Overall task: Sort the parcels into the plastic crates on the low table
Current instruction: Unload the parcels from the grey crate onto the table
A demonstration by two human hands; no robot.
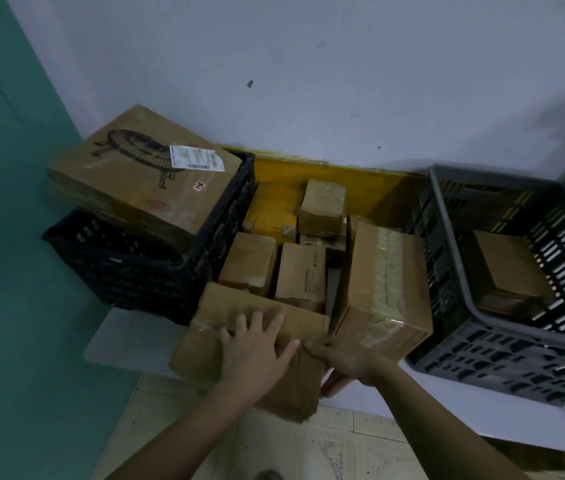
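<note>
A brown cardboard parcel (204, 344) lies at the front of the yellow crate (329, 174), tilted over its front edge. My left hand (256, 348) rests flat on top of it with fingers spread. My right hand (346, 365) grips the parcel's right end, thumb on top and fingers under. Behind it in the yellow crate stand several small brown parcels (303, 275) and a larger taped parcel (385, 289). A black crate (156, 275) on the left carries a big flat carton (142, 181) with a label. A grey crate (502, 344) on the right holds one parcel (506, 271).
The crates stand on a low white table (128, 344) against a white wall (308, 64). A teal wall (4, 237) closes the left side. Tiled floor (274, 445) lies in front of the table.
</note>
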